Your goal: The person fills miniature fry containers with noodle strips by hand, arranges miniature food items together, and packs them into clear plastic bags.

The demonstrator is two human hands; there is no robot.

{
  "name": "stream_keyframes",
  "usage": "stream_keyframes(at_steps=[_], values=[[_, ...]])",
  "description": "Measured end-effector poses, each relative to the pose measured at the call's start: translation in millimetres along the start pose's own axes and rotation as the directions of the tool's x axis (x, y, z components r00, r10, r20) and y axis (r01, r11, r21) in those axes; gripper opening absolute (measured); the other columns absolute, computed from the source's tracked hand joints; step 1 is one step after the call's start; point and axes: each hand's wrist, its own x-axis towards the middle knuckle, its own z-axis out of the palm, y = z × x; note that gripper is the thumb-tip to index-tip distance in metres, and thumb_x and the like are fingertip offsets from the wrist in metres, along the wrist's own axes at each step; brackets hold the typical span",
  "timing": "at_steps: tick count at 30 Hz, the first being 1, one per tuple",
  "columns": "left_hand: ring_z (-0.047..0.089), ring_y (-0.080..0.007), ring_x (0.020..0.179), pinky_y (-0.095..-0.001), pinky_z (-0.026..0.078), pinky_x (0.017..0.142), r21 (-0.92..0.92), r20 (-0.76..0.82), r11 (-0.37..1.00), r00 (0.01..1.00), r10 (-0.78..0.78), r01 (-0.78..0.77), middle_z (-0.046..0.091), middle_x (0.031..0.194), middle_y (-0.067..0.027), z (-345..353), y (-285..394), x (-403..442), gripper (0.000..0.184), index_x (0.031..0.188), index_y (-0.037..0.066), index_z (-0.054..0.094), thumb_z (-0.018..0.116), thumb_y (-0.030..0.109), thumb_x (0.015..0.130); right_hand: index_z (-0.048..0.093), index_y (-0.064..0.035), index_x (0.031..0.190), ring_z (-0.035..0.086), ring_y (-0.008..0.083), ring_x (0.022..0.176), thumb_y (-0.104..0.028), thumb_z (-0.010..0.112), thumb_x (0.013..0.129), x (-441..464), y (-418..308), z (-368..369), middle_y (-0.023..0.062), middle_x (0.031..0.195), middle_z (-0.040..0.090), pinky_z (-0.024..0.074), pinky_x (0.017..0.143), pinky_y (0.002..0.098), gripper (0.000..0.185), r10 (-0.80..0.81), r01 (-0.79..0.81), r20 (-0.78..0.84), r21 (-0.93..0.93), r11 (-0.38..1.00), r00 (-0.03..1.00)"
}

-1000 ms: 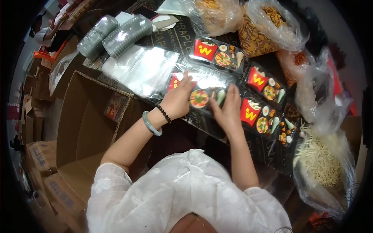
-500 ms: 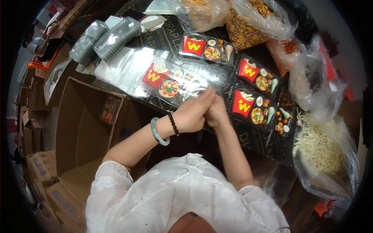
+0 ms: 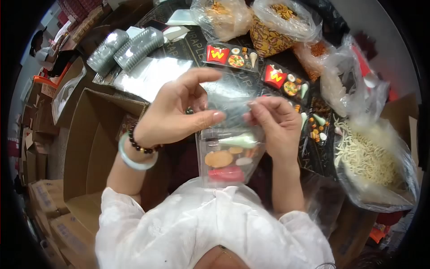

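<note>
A clear plastic bag (image 3: 228, 112) hangs upright between my hands. In it is a clear tray of toy food pieces, with a red piece (image 3: 226, 174), a tan oval (image 3: 218, 158) and a pale green cone (image 3: 242, 140). My right hand (image 3: 277, 123) pinches the bag's upper right edge between thumb and fingertips. At its upper left is my left hand (image 3: 177, 105), index finger and thumb spread apart, other fingers loosely curled. The left thumb lies against the bag's top; the left wrist wears a bracelet and a bangle.
Filled toy-food trays (image 3: 230, 57) lie on the dark table. Flat clear bags (image 3: 152, 78) and stacked plastic trays (image 3: 139, 48) are at the back left. Bags of small parts (image 3: 271, 36) line the back, and pale strands (image 3: 365, 157) the right. An open carton (image 3: 96, 148) stands left.
The hands have parted from their clasp. The bagged tray has come off the table towards my body and turned upright, with my right hand pinching its edge.
</note>
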Motion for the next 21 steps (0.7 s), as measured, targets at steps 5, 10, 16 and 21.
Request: stream_keyframes(at_steps=[5,10,16,21], values=[[0.064,-0.0132,0.081,-0.0252,0.052,0.074,-0.599,-0.047,0.757,0.931,-0.361,0.263,0.067,0.097,-0.0115,42.3,-100.0,-10.2,0.018,0.103,-0.002,0.063,0.062,0.005,0.087,0.062,0.0026,0.093,0.064,0.0120,0.072,-0.014,0.059,0.092,3.9,47.3,-36.9,0.0074,0.085,0.066,0.0523,0.064,0.0226,0.017,0.333,-0.334,-0.028,-0.040,0.942,0.942],[0.066,-0.0147,0.081,-0.0244,0.053,0.068,-0.632,-0.185,0.734,0.872,-0.454,0.249,0.067,0.090,-0.0099,63.3,-138.3,13.0,0.020,0.105,-0.001,0.061,0.054,0.014,0.094,0.063,-0.0004,0.093,0.062,0.0207,0.075,-0.009,0.063,0.085,26.4,75.4,-58.5,0.0072,0.086,0.065,0.0483,0.067,0.0311,0.012,-0.451,0.190,-0.106,-0.804,0.563,0.886],[0.063,-0.0148,0.092,-0.0271,0.052,0.080,-0.686,-0.023,0.699,0.954,-0.299,0.203,0.063,0.103,-0.0087,62.5,-135.1,15.4,0.023,0.113,-0.004,0.057,0.047,0.008,0.095,0.062,-0.0050,0.094,0.060,0.0263,0.082,-0.007,0.065,0.073,32.2,74.9,-25.4,0.0090,0.091,0.062,0.0447,0.077,0.0368,0.020,-0.488,0.673,0.557,-0.734,0.090,0.672],[0.062,-0.0133,0.096,-0.0271,0.049,0.086,-0.327,0.018,0.916,0.971,-0.239,0.232,0.065,0.103,-0.0083,53.4,-130.1,15.0,0.024,0.114,-0.004,0.058,0.047,0.006,0.095,0.058,-0.0021,0.086,0.060,0.0295,0.085,-0.008,0.059,0.081,51.5,97.5,-26.9,0.0126,0.092,0.062,0.0460,0.078,0.0390,0.008,-0.425,0.710,0.598,-0.680,0.179,0.680]])
